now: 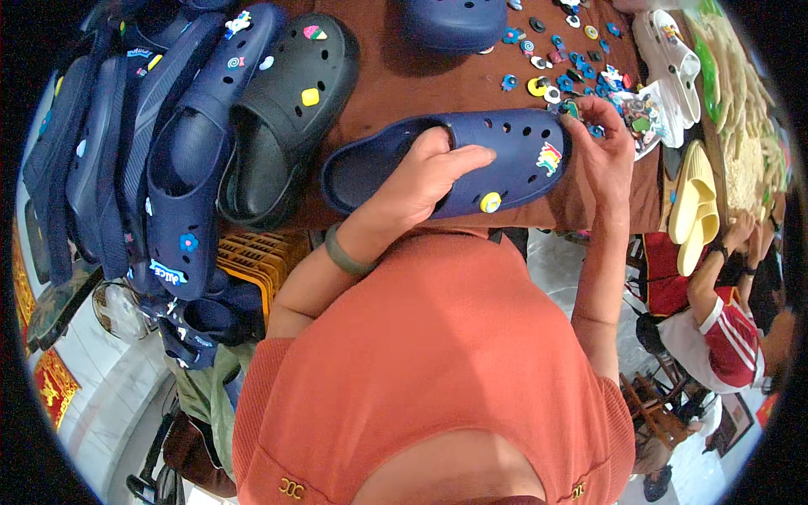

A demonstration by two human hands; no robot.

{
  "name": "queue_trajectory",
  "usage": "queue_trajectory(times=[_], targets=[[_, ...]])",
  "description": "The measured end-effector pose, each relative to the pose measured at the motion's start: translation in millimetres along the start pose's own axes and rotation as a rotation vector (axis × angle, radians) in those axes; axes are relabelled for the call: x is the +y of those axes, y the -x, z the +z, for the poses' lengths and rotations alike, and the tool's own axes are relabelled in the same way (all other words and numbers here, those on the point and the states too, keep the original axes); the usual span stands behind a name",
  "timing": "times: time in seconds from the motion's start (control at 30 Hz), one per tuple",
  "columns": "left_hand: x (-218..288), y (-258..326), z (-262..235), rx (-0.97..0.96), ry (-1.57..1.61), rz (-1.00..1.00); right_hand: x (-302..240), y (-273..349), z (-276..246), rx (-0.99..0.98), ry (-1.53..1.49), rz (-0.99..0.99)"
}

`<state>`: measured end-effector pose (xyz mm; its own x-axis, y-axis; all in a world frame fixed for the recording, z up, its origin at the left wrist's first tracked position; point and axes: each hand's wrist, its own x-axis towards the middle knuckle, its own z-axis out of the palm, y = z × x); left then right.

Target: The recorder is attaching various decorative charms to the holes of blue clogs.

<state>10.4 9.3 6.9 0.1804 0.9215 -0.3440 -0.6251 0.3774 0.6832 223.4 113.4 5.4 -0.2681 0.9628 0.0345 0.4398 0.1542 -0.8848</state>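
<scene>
A navy blue foam clog (512, 150) lies sideways on the brown cloth before me, its toe to the right. My left hand (427, 178) grips it at the foot opening, with the thumb lying on top of the upper. A colourful charm (550, 158) and a round yellow-and-white charm (490, 202) sit in its holes. Close to the toe, my right hand (608, 156) pinches a small dark greenish shoe charm (570, 108) between thumb and fingers. Just beyond that hand, many loose charms (581, 63) are scattered on the cloth.
A dark clog (290, 126) and several navy clogs (189, 168) with charms stand at the left. A clear bag of charms (648, 122), white clogs (669, 63) and yellow slippers (697, 198) are at the right. Another person's hands (745, 236) work beyond. An orange crate (261, 257) stands below left.
</scene>
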Motion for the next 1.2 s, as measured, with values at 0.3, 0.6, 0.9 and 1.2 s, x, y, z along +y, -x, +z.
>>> queue_trajectory(times=[0.3, 0.6, 0.9, 1.2], targets=[[-0.2, 0.0, -2.7, -0.042, 0.006, 0.001, -22.3, 9.7, 15.7, -0.062, -0.045, 0.052], [-0.2, 0.8, -2.1, -0.024, -0.007, -0.007, 3.5, -7.2, -6.3, -0.005, 0.17, -0.007], [-3.4, -1.7, -4.0, -0.023, -0.021, -0.003, -9.5, -6.5, -13.1, -0.11, -0.1, 0.129], [-5.3, -1.1, -6.7, -0.039, -0.104, 0.018, -40.4, -5.6, 23.4, -0.335, 0.12, -0.136]])
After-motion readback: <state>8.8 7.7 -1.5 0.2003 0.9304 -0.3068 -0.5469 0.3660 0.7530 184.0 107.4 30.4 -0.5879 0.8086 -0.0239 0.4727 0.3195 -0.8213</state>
